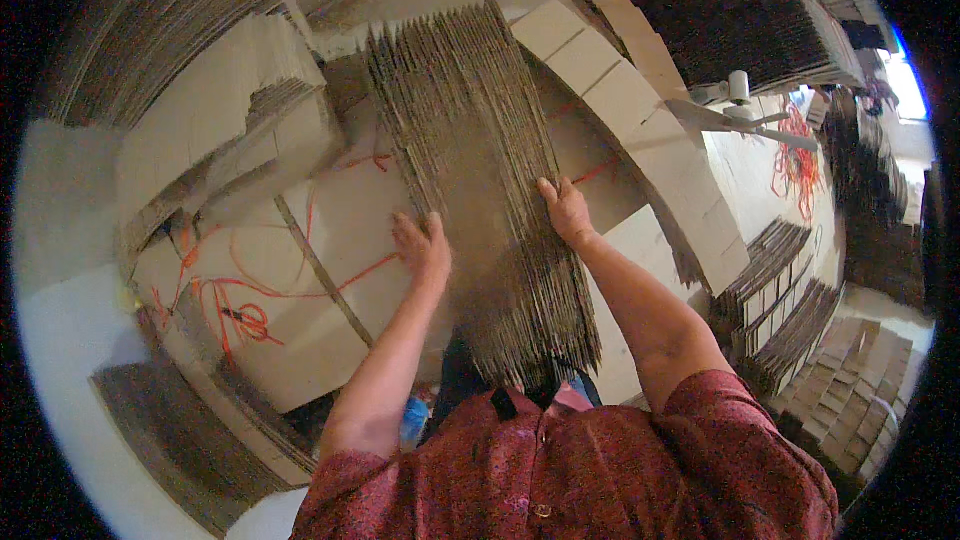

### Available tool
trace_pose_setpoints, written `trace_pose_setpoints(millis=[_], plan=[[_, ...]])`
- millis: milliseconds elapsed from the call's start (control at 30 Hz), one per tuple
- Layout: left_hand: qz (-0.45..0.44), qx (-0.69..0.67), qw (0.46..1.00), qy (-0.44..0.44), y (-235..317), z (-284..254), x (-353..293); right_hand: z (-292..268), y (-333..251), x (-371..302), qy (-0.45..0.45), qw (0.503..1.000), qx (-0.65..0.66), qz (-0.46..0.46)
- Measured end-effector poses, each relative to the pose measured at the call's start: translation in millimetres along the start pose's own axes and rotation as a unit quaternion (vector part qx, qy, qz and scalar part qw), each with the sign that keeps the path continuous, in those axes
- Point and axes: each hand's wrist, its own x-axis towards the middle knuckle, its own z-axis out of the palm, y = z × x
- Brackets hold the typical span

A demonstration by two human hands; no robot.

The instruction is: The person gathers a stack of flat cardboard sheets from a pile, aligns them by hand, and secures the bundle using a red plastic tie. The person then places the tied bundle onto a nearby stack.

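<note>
A long stack of thin brown cardboard sheets (480,155) lies lengthwise before me, its sheet edges uneven at both ends. My left hand (425,248) is at the stack's left side, fingers spread and palm turned toward it. On the opposite side my right hand (568,212) grips the edge, its thumb and fingertips against the cardboard. Red twine (365,273) runs across the pale surface from the left to the stack, and a short length of it shows at the right. The stack's underside is hidden.
More twine lies in loops (250,322) at the left. Pale cardboard bundles (225,140) stand at the far left, with a long row of cartons (640,125) to the right. Cardboard stacks (765,275) and a tangle of red twine (797,165) are farther right.
</note>
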Motion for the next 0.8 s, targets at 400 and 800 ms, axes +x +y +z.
trace_pose_setpoints(millis=[400,800], plan=[[0.454,0.241,0.85,-0.113,137.0,73.0,33.8,4.5,14.1,-2.5,0.046,0.98,-0.038,-0.188],[0.448,0.281,0.844,-0.086,146.7,93.4,28.1,-33.1,32.1,16.4,0.005,0.985,0.131,-0.109]])
